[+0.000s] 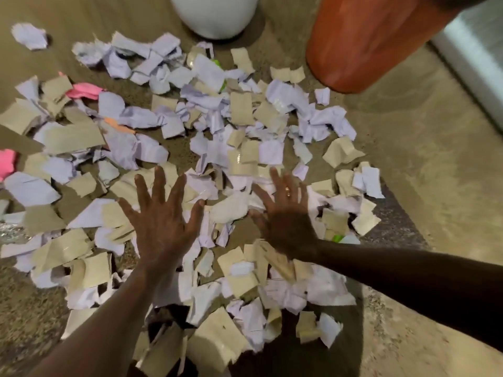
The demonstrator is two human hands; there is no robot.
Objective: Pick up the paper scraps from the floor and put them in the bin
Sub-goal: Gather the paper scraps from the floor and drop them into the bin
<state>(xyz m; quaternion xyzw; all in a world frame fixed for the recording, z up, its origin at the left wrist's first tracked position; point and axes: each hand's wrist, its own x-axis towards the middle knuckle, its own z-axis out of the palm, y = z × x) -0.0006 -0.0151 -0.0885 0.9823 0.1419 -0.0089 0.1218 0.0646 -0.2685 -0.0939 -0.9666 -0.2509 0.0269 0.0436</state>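
Torn paper scraps, white, tan and a few pink ones, lie spread over the brown floor. My left hand is over the middle of the pile, palm down with fingers straight and spread. My right hand, with a ring on one finger, is beside it, also flat and spread over the scraps. Neither hand holds anything. An orange bin stands at the upper right, just beyond the pile. Whether the hands touch the paper is not clear.
A white rounded container stands at the top centre. A pale wall or panel edge runs along the right side. Bare floor lies to the right of the pile. Some scraps lie close to my body at the bottom.
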